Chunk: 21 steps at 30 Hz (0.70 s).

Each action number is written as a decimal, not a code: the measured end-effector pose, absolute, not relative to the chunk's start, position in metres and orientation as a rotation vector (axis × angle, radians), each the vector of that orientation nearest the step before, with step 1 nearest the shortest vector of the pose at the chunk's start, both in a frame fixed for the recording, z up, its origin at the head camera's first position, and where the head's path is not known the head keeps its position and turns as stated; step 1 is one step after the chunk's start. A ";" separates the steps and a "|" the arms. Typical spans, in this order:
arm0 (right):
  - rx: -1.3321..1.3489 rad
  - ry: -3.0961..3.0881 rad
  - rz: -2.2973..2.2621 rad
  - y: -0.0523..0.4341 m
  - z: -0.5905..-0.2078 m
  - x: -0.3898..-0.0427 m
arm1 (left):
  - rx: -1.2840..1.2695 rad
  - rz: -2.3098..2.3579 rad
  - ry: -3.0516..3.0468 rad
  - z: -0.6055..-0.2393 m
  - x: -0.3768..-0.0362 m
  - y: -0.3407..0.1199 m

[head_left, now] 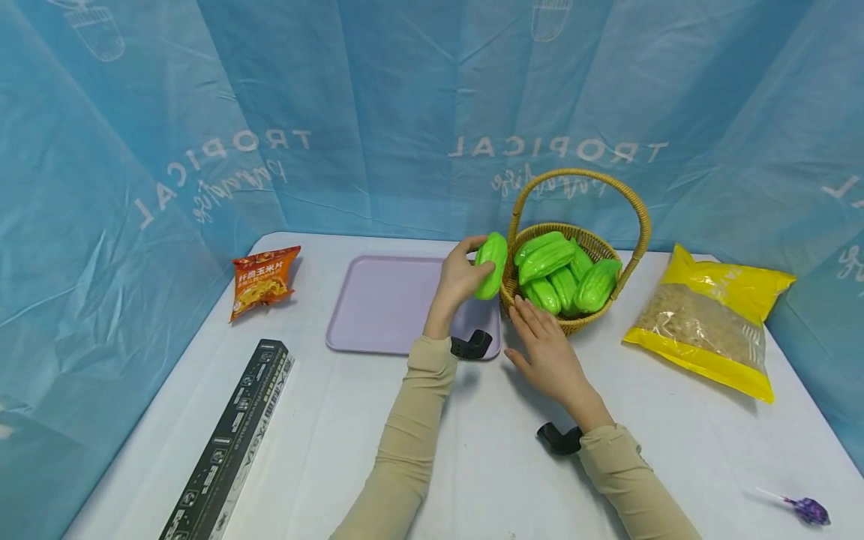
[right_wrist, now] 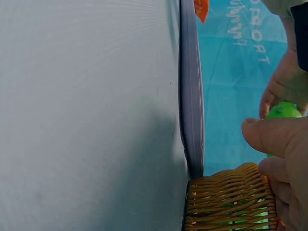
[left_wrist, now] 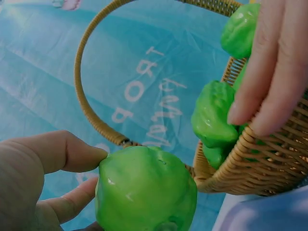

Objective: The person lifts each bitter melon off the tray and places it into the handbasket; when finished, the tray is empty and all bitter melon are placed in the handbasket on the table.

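Note:
My left hand (head_left: 459, 279) pinches a bright green, ridged bitter melon (head_left: 495, 262) between thumb and fingers, raised near the left side of the wicker basket (head_left: 572, 325). In the left wrist view this bitter melon (left_wrist: 144, 190) appears blunt end on, with thumb and fingers at its side. Several more bitter melons (head_left: 547, 260) are heaped inside the basket, under its tall arched handle (head_left: 574, 172). My right hand (head_left: 550, 360) has its fingers extended, fingertips at the basket's near rim. Beneath the left hand lies a flat lilac tray (head_left: 381, 304), partly covered by the forearm.
At the back left is an orange snack bag (head_left: 265, 281). A long black box (head_left: 229, 442) lies along the left side. To the basket's right rests a yellow bag (head_left: 709, 319) with a see-through panel. A purple-wrapped lollipop (head_left: 810, 511) is at the front right.

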State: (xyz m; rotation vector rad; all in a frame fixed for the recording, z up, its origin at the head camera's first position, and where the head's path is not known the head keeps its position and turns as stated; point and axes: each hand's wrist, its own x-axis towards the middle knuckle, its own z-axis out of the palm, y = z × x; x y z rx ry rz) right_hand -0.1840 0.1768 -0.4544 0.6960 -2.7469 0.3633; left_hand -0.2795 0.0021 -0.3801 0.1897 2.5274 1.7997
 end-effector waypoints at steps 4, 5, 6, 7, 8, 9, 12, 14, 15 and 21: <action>0.691 -2.755 0.361 0.177 -0.454 -0.184 | 0.240 1.767 2.540 -0.374 -0.281 0.007; 0.690 -2.756 0.361 0.177 -0.454 -0.184 | 0.255 1.762 2.542 -0.373 -0.281 0.008; 0.690 -2.757 0.361 0.177 -0.454 -0.183 | 0.267 1.760 2.540 -0.372 -0.282 0.010; 0.689 -2.757 0.360 0.177 -0.454 -0.183 | 0.278 1.757 2.538 -0.371 -0.283 0.012; 0.688 -2.756 0.359 0.177 -0.454 -0.183 | 0.286 1.756 2.536 -0.369 -0.283 0.013; 0.689 -2.754 0.359 0.177 -0.454 -0.183 | 0.295 1.757 2.529 -0.368 -0.283 0.015; 0.694 -2.742 0.363 0.177 -0.453 -0.183 | 0.319 1.742 2.520 -0.364 -0.284 0.020; 0.698 -2.734 0.361 0.177 -0.453 -0.183 | 0.332 1.718 2.528 -0.362 -0.285 0.022; 0.701 -2.730 0.362 0.176 -0.453 -0.183 | 0.339 1.705 2.537 -0.360 -0.285 0.023; 0.707 -2.723 0.364 0.176 -0.453 -0.182 | 0.410 1.608 2.568 -0.349 -0.291 0.032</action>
